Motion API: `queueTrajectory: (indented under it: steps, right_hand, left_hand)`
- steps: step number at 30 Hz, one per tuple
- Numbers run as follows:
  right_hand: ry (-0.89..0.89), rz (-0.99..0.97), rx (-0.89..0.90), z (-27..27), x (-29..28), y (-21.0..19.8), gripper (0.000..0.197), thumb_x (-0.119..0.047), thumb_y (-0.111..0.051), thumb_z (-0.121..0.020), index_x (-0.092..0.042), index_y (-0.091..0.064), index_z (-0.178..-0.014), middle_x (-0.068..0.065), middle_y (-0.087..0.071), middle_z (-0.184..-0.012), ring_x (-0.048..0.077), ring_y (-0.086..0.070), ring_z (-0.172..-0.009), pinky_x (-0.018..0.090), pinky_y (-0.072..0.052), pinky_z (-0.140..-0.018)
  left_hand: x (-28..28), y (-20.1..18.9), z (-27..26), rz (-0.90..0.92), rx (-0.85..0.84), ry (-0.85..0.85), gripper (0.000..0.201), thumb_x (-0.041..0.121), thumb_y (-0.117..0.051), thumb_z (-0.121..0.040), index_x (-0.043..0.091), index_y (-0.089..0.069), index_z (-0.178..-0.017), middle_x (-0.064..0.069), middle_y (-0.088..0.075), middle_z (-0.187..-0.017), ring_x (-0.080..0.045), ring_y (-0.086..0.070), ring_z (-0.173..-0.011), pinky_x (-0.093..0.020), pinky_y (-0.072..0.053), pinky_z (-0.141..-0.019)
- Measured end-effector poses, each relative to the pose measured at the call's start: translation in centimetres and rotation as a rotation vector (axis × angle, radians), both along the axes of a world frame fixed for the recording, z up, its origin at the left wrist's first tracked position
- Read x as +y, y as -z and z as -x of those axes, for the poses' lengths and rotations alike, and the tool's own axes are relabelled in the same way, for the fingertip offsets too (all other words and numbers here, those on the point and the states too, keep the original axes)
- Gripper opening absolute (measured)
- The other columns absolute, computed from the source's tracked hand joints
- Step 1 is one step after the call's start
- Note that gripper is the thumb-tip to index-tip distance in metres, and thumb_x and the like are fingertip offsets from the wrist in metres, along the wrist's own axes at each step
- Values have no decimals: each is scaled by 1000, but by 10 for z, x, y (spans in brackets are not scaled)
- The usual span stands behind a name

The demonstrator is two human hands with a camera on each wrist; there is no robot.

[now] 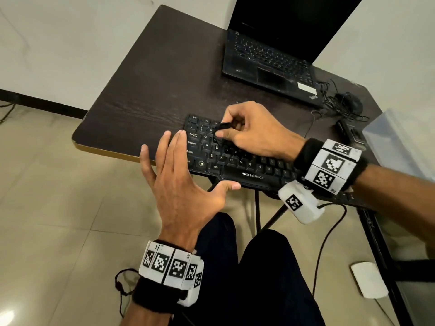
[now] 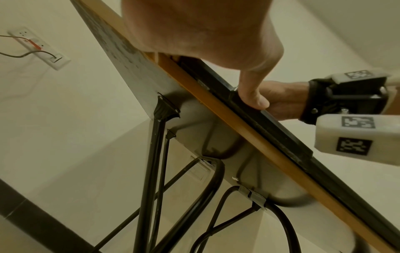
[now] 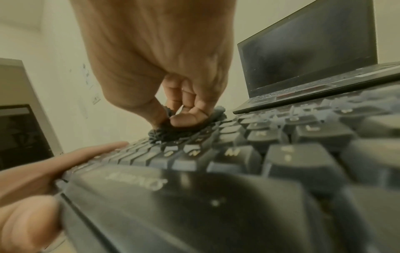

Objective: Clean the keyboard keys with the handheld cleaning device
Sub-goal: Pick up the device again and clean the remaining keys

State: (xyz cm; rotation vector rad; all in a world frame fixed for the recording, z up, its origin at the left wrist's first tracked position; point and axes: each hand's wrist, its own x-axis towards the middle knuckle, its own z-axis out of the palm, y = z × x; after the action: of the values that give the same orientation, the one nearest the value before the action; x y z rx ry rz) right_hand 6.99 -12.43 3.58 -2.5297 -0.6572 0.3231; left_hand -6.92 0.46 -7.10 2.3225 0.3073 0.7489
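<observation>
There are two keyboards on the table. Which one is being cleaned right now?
The separate Zebronics keyboard at the table's near edge: the right hand pinches the black cleaning device on its keys. The laptop behind sits untouched.

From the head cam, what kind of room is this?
Probably a plain office or home workspace: an open laptop and a wired black keyboard on a small dark folding table, bare white walls and a tiled floor. A wall socket shows in the left wrist view.
</observation>
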Motion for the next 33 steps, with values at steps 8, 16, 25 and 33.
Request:
queueTrajectory:
  steps: [8, 16, 25, 33]
  right_hand:
    - [-84, 1, -95, 15, 51, -2, 18, -28, -79, -95, -21, -68, -83, -12, -61, -65, 0, -54, -59, 17, -38, -62]
    - [-29, 203, -116, 21, -38, -19, 24, -20, -81, -92, -29, -65, -76, -5, -71, -72, 10, -60, -61, 26, -47, -63]
    - [72, -86, -52, 28, -40, 7, 20, -22, -82, -95, -21, -68, -81, 2, -68, -73, 9, -53, -62, 36, -48, -62]
    - [-51, -107, -44, 16, 52, 5, 16, -25, -80, -95, -23, -71, -82, -6, -71, -75, 8, -62, -66, 31, -54, -68]
  left_hand:
    - [2, 4, -1, -13, -42, 23, 129, 98, -56, -69, -4, -52, -147, -10, -59, -149, -27, -39, -154, -59, -8, -130]
    - [3, 3, 0, -28, -33, 6, 132, 96, -63, -61, -2, -50, -149, -10, -59, -149, -26, -41, -153, -56, -8, -131]
    - [2, 2, 0, -24, -9, 3, 133, 94, -67, -59, -3, -50, -149, -9, -58, -150, -25, -40, -153, -54, -5, -131]
    - [2, -5, 1, 45, 44, 22, 153, 92, -75, -54, -7, -26, -160, -12, -53, -154, -23, -36, -155, -50, 0, -132]
